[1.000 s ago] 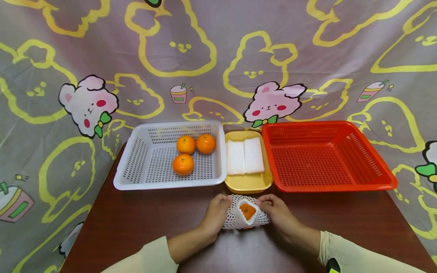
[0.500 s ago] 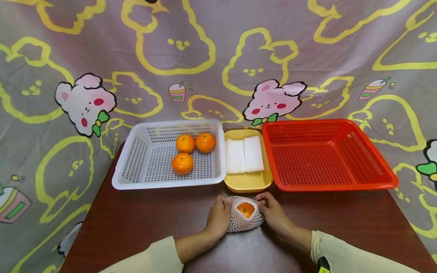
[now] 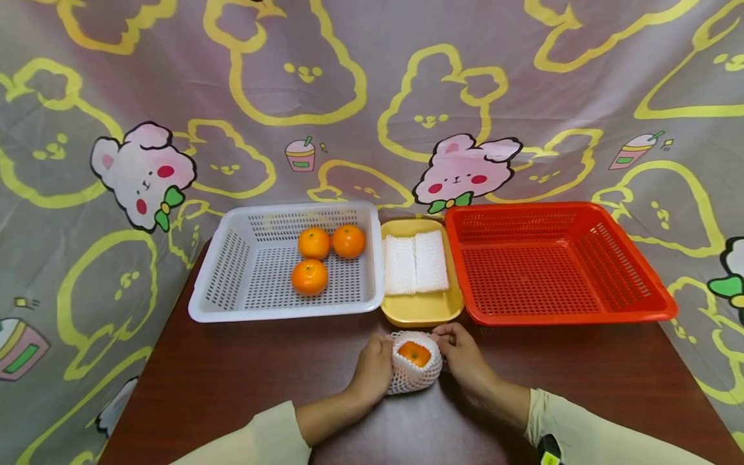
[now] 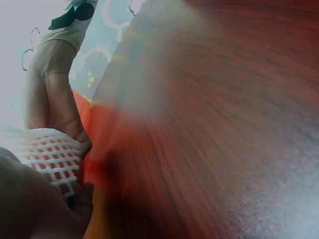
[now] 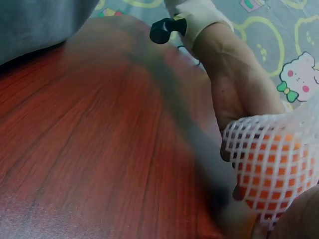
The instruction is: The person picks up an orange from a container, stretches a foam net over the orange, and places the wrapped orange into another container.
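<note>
An orange (image 3: 414, 354) sits inside a white foam net sleeve (image 3: 414, 382), its top with the stem end showing through the sleeve's opening. The left hand (image 3: 372, 367) grips the left side of the net at its rim. On the opposite side, thumb and fingers of the right hand (image 3: 465, 359) pinch the net's right edge. In the right wrist view the net (image 5: 271, 164) is stretched round the orange, whose skin shows through the mesh. The left wrist view has the same net (image 4: 52, 157) between both hands, with some fingertips hidden.
Behind the hands stands a white basket (image 3: 285, 313) with three oranges (image 3: 310, 278). A yellow tray (image 3: 421, 313) holds two flat white foam nets (image 3: 431, 261). The red basket (image 3: 569, 318) is to its right. All stand on a dark wooden table (image 3: 244, 361) before a patterned cloth.
The net has drawn in from a wide stretched shape to a rounder one about the orange. The right hand has moved slightly left, closer to the left hand.
</note>
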A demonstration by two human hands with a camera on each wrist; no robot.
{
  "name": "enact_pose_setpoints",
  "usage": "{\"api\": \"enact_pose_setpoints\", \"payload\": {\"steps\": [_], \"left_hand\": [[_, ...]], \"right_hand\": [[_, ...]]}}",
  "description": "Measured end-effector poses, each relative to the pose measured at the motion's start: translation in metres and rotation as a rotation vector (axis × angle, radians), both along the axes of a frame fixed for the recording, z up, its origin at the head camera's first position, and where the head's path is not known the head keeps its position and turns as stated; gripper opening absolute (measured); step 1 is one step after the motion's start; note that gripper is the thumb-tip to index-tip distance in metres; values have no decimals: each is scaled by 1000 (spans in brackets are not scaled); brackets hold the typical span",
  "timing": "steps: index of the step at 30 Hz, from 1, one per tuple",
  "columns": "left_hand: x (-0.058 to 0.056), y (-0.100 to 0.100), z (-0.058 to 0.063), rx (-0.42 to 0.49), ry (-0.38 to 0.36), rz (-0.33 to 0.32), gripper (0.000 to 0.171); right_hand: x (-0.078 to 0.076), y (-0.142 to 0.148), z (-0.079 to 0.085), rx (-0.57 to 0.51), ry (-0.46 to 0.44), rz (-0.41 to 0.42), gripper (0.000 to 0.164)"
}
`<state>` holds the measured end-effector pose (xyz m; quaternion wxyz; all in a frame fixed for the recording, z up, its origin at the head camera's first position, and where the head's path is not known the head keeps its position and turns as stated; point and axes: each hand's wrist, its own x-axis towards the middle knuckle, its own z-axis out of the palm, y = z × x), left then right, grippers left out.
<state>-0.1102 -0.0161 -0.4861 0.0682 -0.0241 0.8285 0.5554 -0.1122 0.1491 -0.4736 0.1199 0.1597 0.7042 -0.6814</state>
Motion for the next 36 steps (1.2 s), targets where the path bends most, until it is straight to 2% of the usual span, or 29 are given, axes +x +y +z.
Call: {"api": "enact_pose_setpoints", "payload": {"steps": [4, 10, 17, 21, 25, 28, 31, 34, 36], "left_hand": [[-1, 0, 4, 43, -17, 1, 25], [-3, 5, 5, 185, -41, 41, 27], [-3, 11, 1, 355, -63, 120, 27], [-4, 11, 0, 400, -79, 124, 29], [-4, 10, 1, 440, -113, 119, 30], [-5, 9, 4, 511, -158, 99, 33], [-5, 9, 6, 606, -213, 67, 36], [-5, 8, 8, 667, -262, 45, 38], [-5, 7, 11, 687, -283, 35, 39]], "right_hand": [[-1, 0, 1, 14, 13, -7, 16], [-2, -2, 0, 82, 63, -34, 18], [-2, -5, 2, 7, 70, -63, 19], [-1, -5, 4, -1, 64, -56, 18], [0, -4, 8, -13, 21, -48, 18], [3, -2, 11, 23, 12, -28, 18], [7, 1, 15, 125, 76, 8, 17], [10, 6, 19, 199, 196, 53, 20], [12, 9, 22, 195, 305, 100, 29]]}}
